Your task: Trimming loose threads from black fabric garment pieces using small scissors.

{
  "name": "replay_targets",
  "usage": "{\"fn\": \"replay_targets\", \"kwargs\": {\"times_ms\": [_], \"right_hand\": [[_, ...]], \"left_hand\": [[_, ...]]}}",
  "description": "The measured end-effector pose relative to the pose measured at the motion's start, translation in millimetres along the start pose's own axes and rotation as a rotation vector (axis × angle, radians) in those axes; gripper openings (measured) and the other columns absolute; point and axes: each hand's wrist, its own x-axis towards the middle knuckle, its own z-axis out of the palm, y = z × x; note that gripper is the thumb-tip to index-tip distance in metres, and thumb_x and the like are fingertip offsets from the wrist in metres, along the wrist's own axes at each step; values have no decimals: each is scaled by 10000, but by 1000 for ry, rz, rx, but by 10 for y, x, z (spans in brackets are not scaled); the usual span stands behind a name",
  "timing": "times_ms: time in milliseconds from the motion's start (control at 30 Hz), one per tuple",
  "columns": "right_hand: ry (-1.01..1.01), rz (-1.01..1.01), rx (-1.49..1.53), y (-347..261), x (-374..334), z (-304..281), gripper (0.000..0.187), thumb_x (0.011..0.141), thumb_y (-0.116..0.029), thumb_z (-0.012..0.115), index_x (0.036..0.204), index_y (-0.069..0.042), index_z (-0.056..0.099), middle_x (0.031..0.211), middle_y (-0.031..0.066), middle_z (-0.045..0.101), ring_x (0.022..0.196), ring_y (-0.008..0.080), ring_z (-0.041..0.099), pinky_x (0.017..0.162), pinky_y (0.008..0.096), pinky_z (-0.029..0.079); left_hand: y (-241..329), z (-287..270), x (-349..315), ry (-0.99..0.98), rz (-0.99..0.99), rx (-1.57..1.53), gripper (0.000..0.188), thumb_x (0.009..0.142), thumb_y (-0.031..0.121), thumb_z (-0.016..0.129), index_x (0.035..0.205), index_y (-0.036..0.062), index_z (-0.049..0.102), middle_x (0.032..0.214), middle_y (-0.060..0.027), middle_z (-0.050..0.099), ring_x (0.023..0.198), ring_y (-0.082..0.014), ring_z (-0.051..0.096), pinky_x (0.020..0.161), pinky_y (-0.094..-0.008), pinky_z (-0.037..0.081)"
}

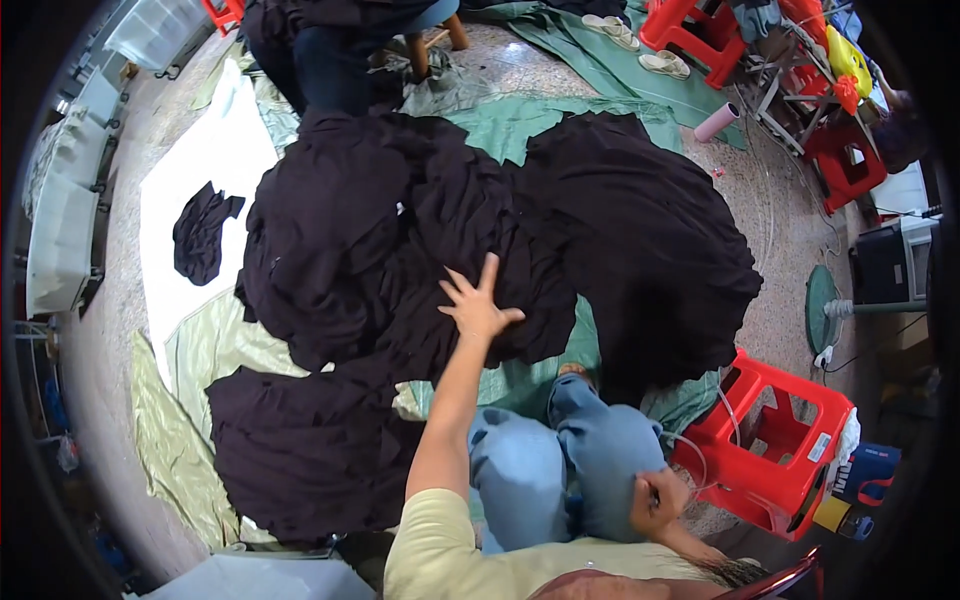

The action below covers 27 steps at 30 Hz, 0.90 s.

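My left hand reaches out with its fingers spread, over or on the middle pile of black garments. My right hand is closed beside my knee, and a small dark thing shows between its fingers; I cannot make out what it is. To the right lies another broad heap of black cloth. A lower pile of black cloth is at the near left. One small black piece lies apart on a white sheet.
Green sheeting lies beneath the piles. At my right stands a red plastic stool. Translucent bins line the left side. Beyond the piles sits another person. A pink cylinder stands at the far right.
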Motion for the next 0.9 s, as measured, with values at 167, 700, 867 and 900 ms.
{"fn": "replay_targets", "kwargs": {"times_ms": [167, 700, 867, 900], "right_hand": [[14, -25, 7, 25, -11, 37, 58, 804, -103, 651, 803, -85, 596, 549, 39, 495, 422, 209, 462, 417, 326, 329], [11, -13, 277, 95, -78, 107, 131, 697, -8, 685, 800, -72, 635, 568, 35, 535, 419, 184, 485, 410, 300, 348], [1, -90, 474, 57, -55, 289, 104, 723, -5, 675, 793, -64, 626, 605, 52, 566, 450, 181, 528, 430, 300, 402], [19, -96, 492, 17, -34, 348, 94, 735, -7, 675, 793, -61, 623, 618, 57, 578, 455, 178, 536, 433, 299, 411]], "left_hand": [[-43, 643, 27, -170, -81, -76, 1077, 560, 342, 889, 1433, 448, 266, 1536, -197, 130, 1202, -424, 485, 879, -530, 504], [-456, 44, 10, 374, 107, -249, 420, 591, -10, 596, 1002, 74, 579, 914, -229, 575, 836, -464, 587, 735, -507, 495], [-418, -1582, -683, 630, 265, -510, 412, 593, -109, 467, 979, -56, 600, 900, -235, 631, 903, -389, 626, 844, -351, 476], [-172, -2065, -869, 656, 322, -571, 448, 578, -132, 419, 986, -73, 591, 871, -225, 622, 886, -333, 630, 868, -333, 463]]}}
